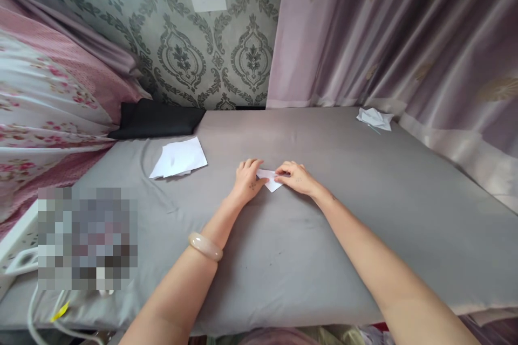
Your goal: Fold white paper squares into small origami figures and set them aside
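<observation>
A small folded piece of white paper [272, 185] lies on the grey sheet, its lower end coming to a point. My left hand [247, 180] grips its left side, thumb resting on top of the paper. At the right side, my right hand [297, 177] pinches the paper's upper edge between thumb and fingers. The two thumbs are close together over the paper. Part of the paper is hidden under my fingers. A pale bangle [205, 247] circles my left forearm.
Loose white sheets [182, 156] lie to the left, before a black folded cloth [159, 118]. Crumpled white papers [374, 117] sit at the far right by the purple curtain [343, 38]. A white cable with a yellow tag [60, 311] and a blurred patch occupy the near left.
</observation>
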Demonstrator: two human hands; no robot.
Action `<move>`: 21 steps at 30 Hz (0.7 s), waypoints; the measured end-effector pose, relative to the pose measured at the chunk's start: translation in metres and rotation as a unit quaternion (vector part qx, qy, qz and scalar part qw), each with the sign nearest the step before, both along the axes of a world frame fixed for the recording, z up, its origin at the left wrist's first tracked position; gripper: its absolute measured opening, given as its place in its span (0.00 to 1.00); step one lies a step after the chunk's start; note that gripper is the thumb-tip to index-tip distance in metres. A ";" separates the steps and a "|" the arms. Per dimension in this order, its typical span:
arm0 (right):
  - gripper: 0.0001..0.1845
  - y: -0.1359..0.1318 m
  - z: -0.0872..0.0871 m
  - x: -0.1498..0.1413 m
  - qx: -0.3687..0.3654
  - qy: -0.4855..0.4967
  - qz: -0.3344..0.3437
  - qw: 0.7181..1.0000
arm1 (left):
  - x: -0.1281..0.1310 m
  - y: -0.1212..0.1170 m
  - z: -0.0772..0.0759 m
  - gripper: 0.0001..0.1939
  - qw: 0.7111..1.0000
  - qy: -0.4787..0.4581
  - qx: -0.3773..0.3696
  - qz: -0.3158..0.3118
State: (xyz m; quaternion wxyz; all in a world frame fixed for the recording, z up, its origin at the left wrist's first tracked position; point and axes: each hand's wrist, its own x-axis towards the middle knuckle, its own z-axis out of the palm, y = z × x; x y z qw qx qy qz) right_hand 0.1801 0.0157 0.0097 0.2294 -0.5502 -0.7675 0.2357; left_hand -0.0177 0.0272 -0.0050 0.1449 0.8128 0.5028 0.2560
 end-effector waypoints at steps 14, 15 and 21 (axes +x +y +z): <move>0.09 -0.009 -0.007 -0.001 0.069 -0.055 0.026 0.996 | -0.011 0.016 0.007 0.09 0.994 0.050 0.002 -0.098; 0.10 -0.012 -0.006 -0.002 0.077 -0.060 0.030 0.995 | -0.013 0.017 0.008 0.10 0.990 0.067 0.027 -0.125; 0.16 -0.029 0.003 -0.007 0.134 -0.169 0.065 0.974 | -0.019 0.017 0.020 0.17 0.944 0.172 0.095 -0.264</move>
